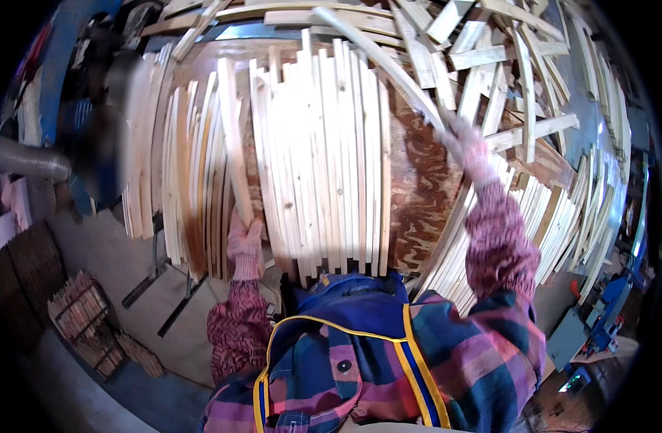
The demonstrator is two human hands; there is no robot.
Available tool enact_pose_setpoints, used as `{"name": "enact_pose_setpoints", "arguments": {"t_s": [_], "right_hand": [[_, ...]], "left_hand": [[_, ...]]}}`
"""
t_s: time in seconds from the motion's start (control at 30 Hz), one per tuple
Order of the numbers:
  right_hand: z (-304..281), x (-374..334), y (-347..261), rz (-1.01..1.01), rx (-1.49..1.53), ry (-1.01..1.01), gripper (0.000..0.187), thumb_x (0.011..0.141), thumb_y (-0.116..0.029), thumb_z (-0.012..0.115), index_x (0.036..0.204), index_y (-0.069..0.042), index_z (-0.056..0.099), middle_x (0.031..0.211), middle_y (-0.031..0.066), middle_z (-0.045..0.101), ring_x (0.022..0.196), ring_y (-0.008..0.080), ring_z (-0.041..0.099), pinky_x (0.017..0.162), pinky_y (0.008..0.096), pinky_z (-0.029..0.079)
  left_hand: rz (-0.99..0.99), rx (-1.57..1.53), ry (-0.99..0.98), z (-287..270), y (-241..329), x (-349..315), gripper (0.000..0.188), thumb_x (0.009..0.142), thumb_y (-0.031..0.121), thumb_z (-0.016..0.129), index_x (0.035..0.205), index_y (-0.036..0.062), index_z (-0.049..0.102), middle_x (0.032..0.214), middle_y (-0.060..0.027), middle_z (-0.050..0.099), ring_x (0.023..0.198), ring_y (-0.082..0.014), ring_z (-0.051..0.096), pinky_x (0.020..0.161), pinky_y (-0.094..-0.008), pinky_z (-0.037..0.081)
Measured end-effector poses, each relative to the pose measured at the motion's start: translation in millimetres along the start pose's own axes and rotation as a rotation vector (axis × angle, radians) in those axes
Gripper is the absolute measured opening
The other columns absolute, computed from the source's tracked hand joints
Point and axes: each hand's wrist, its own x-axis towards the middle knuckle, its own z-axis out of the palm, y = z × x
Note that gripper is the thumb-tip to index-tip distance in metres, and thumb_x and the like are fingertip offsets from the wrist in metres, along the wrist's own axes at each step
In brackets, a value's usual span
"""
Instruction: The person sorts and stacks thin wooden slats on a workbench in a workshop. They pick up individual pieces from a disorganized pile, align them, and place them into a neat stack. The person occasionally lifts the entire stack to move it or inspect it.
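My left hand (244,234) is closed round the near end of a wooden strip (233,144), which points away from me over the gap between two rows of strips. On the right, my right hand (475,153), somewhat blurred, grips the near end of another long wooden strip (388,68). That strip slants up to the left, across the far right corner of the middle row. Pale strips (323,166) lie side by side in this middle row, between my hands. Beside my left hand is a second row of strips (194,180), some of them darker.
Mottled brown plywood (417,209) shows right of the middle row. Loose boards (489,54) lie jumbled at the far right, and more strips (518,224) rest under my right arm. Bundled wood (82,314) stands on the floor at the lower left, below a silver duct (31,160).
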Motion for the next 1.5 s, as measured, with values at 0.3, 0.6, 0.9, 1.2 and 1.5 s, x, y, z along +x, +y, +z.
{"name": "enact_pose_setpoints", "arguments": {"t_s": [0.3, 0.6, 0.9, 1.2, 1.5], "right_hand": [[116, -161, -105, 0.359, 0.66, -0.248, 0.058, 0.097, -0.022, 0.056, 0.15, -0.007, 0.037, 0.139, 0.0177, 0.054, 0.124, 0.0279, 0.054, 0.104, 0.0356, 0.042], [103, -138, -58, 0.317, 0.223, -0.465, 0.04, 0.099, -0.035, 0.051, 0.126, -0.007, 0.06, 0.116, 0.012, 0.066, 0.109, 0.0277, 0.061, 0.098, 0.0359, 0.048], [-9, 67, 23, 0.188, -0.611, 0.67, 0.07, 0.085, -0.053, 0.069, 0.14, -0.018, 0.045, 0.124, 0.0104, 0.057, 0.102, 0.026, 0.062, 0.074, 0.0376, 0.057], [-63, 101, 2, 0.46, 1.02, 0.0, 0.046, 0.087, -0.021, 0.074, 0.125, 0.001, 0.059, 0.103, 0.0123, 0.071, 0.091, 0.0205, 0.068, 0.079, 0.0345, 0.059], [-4, 108, -25, 0.434, 0.085, 0.257, 0.07, 0.085, -0.051, 0.068, 0.139, -0.01, 0.052, 0.137, 0.0182, 0.055, 0.123, 0.0329, 0.056, 0.105, 0.0416, 0.043]], "left_hand": [[-0.09, -0.123, -0.268, -16, -14, 45, 0.045, 0.095, 0.007, 0.059, 0.139, 0.0023, 0.051, 0.121, -0.0059, 0.064, 0.105, -0.0123, 0.059, 0.095, -0.0266, 0.046], [0.18, 0.696, -0.125, -4, -8, 48, 0.055, 0.097, 0.032, 0.058, 0.147, 0.012, 0.043, 0.129, -0.0125, 0.058, 0.114, -0.0241, 0.058, 0.099, -0.0356, 0.046], [0.023, 0.356, 0.024, 23, -24, 129, 0.049, 0.098, 0.034, 0.055, 0.14, 0.01, 0.053, 0.132, -0.0139, 0.057, 0.115, -0.0282, 0.057, 0.099, -0.0345, 0.046], [0.458, 0.282, -0.16, 137, 90, 99, 0.064, 0.094, 0.029, 0.064, 0.147, 0.0027, 0.038, 0.142, -0.0157, 0.05, 0.13, -0.0298, 0.05, 0.112, -0.0398, 0.041], [-0.023, -0.116, -0.522, 229, 139, 72, 0.058, 0.087, 0.029, 0.074, 0.131, -0.0042, 0.055, 0.123, -0.0159, 0.064, 0.104, -0.0212, 0.065, 0.087, -0.0328, 0.056]]}}
